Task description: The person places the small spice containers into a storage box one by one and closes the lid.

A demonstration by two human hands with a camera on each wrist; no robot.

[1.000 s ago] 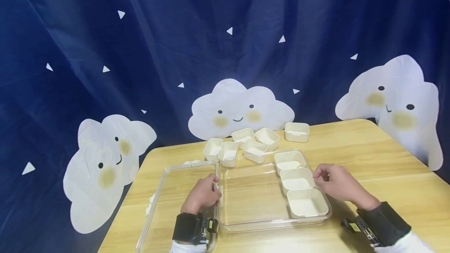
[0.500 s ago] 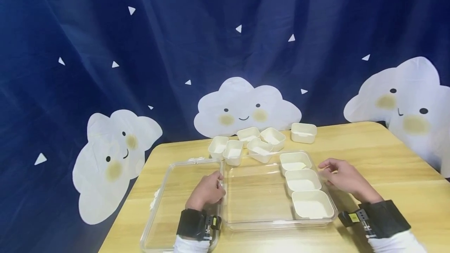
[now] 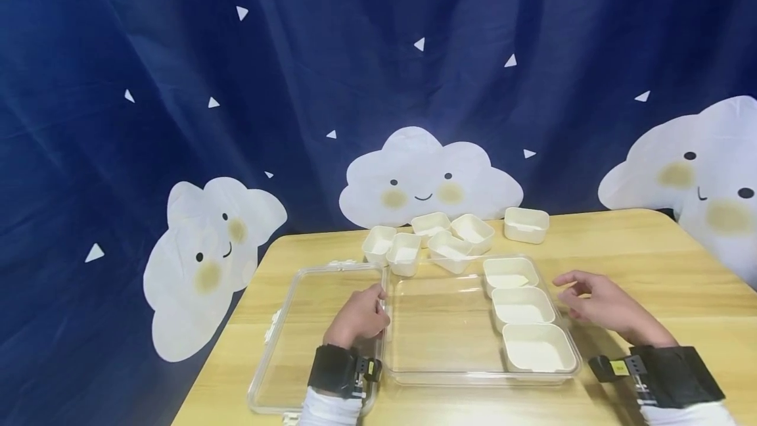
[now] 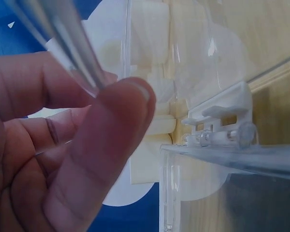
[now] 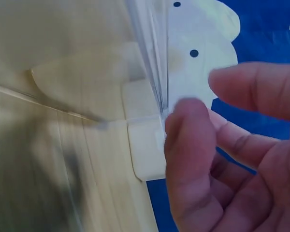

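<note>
A clear plastic box [image 3: 437, 340] lies on the table, its hinged clear lid [image 3: 313, 334] folded open to the left. At the hinge side, my left hand [image 3: 361, 314] pinches the box's edge [image 4: 77, 43] between thumb and forefinger. Three cream tubs stand in a column along the box's right wall: a front tub [image 3: 538, 350], a middle tub [image 3: 523, 307] and a back tub [image 3: 503, 271] with a small pale yellow piece [image 3: 523, 280] at its rim. Just right of the box hovers my right hand [image 3: 603, 304], thumb and fingers apart, nothing between them.
Behind the box several loose cream tubs [image 3: 404, 252] cluster on the wooden table [image 3: 656, 261]. One more tub [image 3: 526, 225] stands apart at the table's back edge. A dark blue curtain [image 3: 331, 71] with cloud figures hangs behind.
My right hand has drawn off the box's right rim by the middle tub, its fingers spreading. The left hand keeps its place on the box edge. The head view has turned slightly left.
</note>
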